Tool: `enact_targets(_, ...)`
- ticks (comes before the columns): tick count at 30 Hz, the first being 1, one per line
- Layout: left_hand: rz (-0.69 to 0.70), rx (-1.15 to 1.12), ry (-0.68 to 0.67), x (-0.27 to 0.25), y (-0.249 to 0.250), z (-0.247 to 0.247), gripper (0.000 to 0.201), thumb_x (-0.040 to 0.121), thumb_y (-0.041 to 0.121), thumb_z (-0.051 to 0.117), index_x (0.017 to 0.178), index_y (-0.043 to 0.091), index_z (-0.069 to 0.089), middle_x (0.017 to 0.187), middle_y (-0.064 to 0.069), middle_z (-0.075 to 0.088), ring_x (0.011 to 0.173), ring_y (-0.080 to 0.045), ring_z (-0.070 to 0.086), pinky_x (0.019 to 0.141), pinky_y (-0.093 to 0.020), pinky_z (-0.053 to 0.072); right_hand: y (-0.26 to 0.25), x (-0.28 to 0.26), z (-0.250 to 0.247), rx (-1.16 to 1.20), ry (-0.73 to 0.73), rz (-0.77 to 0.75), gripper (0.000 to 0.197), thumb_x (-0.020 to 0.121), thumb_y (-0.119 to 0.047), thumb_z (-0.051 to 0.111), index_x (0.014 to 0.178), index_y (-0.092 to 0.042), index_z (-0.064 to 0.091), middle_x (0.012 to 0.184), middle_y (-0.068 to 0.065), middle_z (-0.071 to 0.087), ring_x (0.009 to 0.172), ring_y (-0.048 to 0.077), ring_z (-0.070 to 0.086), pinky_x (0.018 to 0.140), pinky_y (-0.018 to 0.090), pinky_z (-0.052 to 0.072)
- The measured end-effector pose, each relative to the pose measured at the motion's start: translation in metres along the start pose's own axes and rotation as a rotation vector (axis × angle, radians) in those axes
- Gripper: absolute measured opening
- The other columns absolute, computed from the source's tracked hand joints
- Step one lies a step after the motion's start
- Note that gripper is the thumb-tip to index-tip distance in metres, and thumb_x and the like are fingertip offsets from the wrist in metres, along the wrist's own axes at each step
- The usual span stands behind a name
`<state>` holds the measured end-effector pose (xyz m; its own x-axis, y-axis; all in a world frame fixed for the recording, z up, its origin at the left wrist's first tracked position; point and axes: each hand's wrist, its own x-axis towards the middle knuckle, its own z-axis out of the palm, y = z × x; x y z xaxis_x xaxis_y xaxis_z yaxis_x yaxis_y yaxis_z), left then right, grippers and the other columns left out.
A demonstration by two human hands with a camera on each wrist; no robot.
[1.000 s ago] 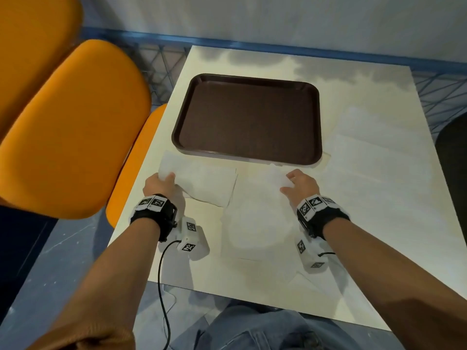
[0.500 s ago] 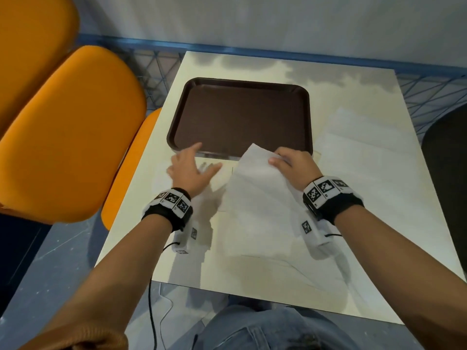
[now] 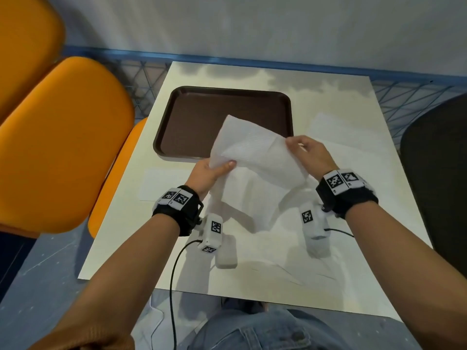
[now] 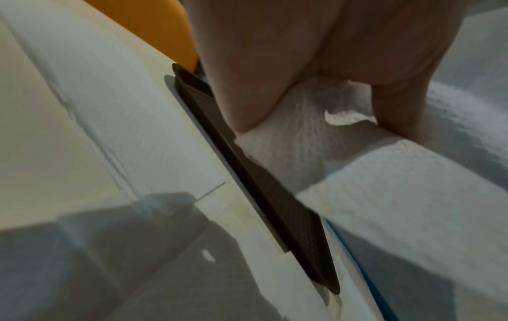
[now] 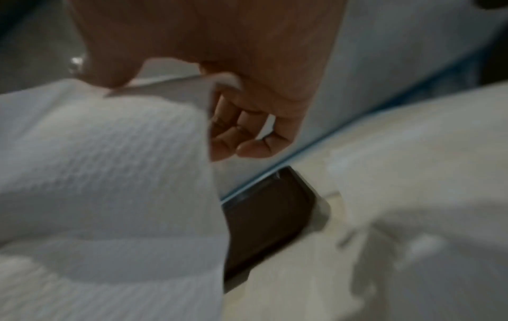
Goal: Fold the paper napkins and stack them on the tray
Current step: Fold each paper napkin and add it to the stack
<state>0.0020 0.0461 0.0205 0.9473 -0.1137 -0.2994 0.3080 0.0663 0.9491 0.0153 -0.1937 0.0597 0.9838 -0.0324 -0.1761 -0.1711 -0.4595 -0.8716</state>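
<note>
Both hands up off the table [image 3: 353, 261], one napkin [image 3: 255, 157] lifted between them. My left hand [image 3: 206, 173] pinches its left edge, thumb on top, fingers underneath. My right hand [image 3: 309, 152] pinches the right corner between thumb and forefinger; in the right wrist view the other fingers [image 5: 247, 139] hang curled and hold nothing. The sheet sags in the middle, its far edge standing over the near part of the tray [image 3: 192, 122], its lower part draped back to the table. Tray holds nothing yet.

A flat napkin [image 3: 164, 184] lies left of my left wrist, near the tray's front rim. More sheets [image 3: 353, 147] lie spread to the right; I cannot count them.

Step in hand, as I judge it: first fold of this sheet.

How to do it well:
- Keep both pinches level so the sheet hangs square, not skewed.
- Carry the held edge toward me and lay it onto the near edge, corners matched before any pressing.
- Lower onto bare table, clear of the flat napkin, so nothing is dragged.
- Crease with flat fingers from the centre outward; paper this thin tears if tugged.
- Risk: sag may trap a wrinkle; draw the sheet lightly taut first.
</note>
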Motion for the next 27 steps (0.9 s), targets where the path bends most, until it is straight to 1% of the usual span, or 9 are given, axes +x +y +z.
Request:
enact_targets(2,0.002,-0.077,0.022,0.001,-0.004,0.0,0.009,0.088,0.01,0.063,0.096,0.012,0.067,0.091,-0.002,0.072,0.086,-0.019,0.068,0.085,-0.035,0.054,0.014,-0.008,-0.001,0.237,-0.046,0.129,0.063,0.058,-0.076,0.063,0.102,-0.031,0.058,0.113,0.001,0.064,0.102,0.017,0.061,0.092,0.035,0.048)
enact_targets(4,-0.014,-0.135,0.057,0.0,-0.007,0.002,0.011,0.089,0.009,0.061,0.098,0.014,0.065,0.087,0.001,0.071,0.081,-0.016,0.068,0.077,-0.031,0.056,0.026,-0.016,0.005,0.382,-0.146,0.21,0.053,0.065,-0.05,0.075,0.107,-0.024,0.055,0.117,0.007,0.063,0.097,0.016,0.062,0.087,0.032,0.051)
enact_targets(7,-0.057,-0.157,0.065,-0.001,-0.012,0.007,0.011,0.09,0.01,0.059,0.101,0.011,0.063,0.091,-0.004,0.069,0.078,-0.016,0.068,0.073,-0.031,0.054,0.032,-0.023,0.02,0.237,-0.272,0.202,0.045,0.068,-0.016,0.08,0.108,-0.021,0.06,0.11,0.003,0.067,0.1,0.016,0.063,0.087,0.029,0.05)
enact_targets(11,-0.04,-0.086,0.036,-0.004,-0.013,0.007,0.018,0.087,0.015,0.064,0.105,0.016,0.065,0.099,-0.005,0.07,0.093,-0.024,0.068,0.08,-0.033,0.056,0.029,-0.018,0.026,0.127,-0.089,0.186,0.042,0.077,-0.017,0.075,0.116,-0.007,0.062,0.111,0.008,0.066,0.102,0.023,0.062,0.094,0.035,0.048)
enact_targets(14,0.091,0.062,0.026,-0.004,-0.01,0.001,0.029,0.089,0.014,0.063,0.109,0.034,0.062,0.111,0.001,0.064,0.095,-0.014,0.063,0.075,-0.026,0.052,0.019,-0.018,0.017,0.121,-0.042,0.129,0.039,0.079,-0.011,0.073,0.116,-0.002,0.062,0.107,0.009,0.065,0.097,0.021,0.062,0.089,0.031,0.048)
enact_targets(19,0.147,-0.017,-0.002,-0.007,-0.008,-0.003,0.037,0.087,-0.013,0.049,0.081,0.021,0.063,0.085,0.004,0.061,0.068,-0.007,0.059,0.056,-0.021,0.05,0.015,-0.022,-0.004,0.141,-0.054,0.033,0.014,0.082,-0.002,0.067,0.09,-0.014,0.067,0.071,-0.012,0.067,0.062,-0.005,0.063,0.061,0.012,0.048)
enact_targets(21,0.122,-0.019,-0.028,-0.007,-0.01,-0.006,0.047,0.087,-0.014,0.044,0.068,0.023,0.067,0.082,-0.002,0.06,0.066,-0.011,0.059,0.054,-0.022,0.049,0.02,-0.021,-0.009,0.091,-0.083,-0.008,0.027,0.081,0.004,0.065,0.075,-0.022,0.07,0.062,-0.018,0.068,0.064,-0.006,0.063,0.063,0.01,0.048)
enact_targets(24,0.045,-0.006,-0.003,-0.005,-0.015,-0.005,0.039,0.087,-0.011,0.041,0.071,0.014,0.066,0.08,-0.003,0.063,0.068,-0.017,0.059,0.058,-0.021,0.049,0.038,-0.02,-0.014,-0.004,-0.123,-0.007,0.052,0.082,0.012,0.056,0.067,-0.034,0.074,0.077,-0.017,0.072,0.085,0.018,0.067,0.088,0.031,0.052)
enact_targets(27,-0.032,0.019,-0.007,-0.005,-0.019,-0.002,0.038,0.084,-0.014,0.04,0.073,0.008,0.068,0.078,0.002,0.069,0.073,-0.017,0.061,0.059,-0.019,0.05,0.049,-0.024,-0.016,-0.029,-0.189,0.054,0.056,0.079,0.013,0.047,0.081,-0.035,0.076,0.097,0.016,0.072,0.097,0.05,0.058,0.095,0.057,0.045)
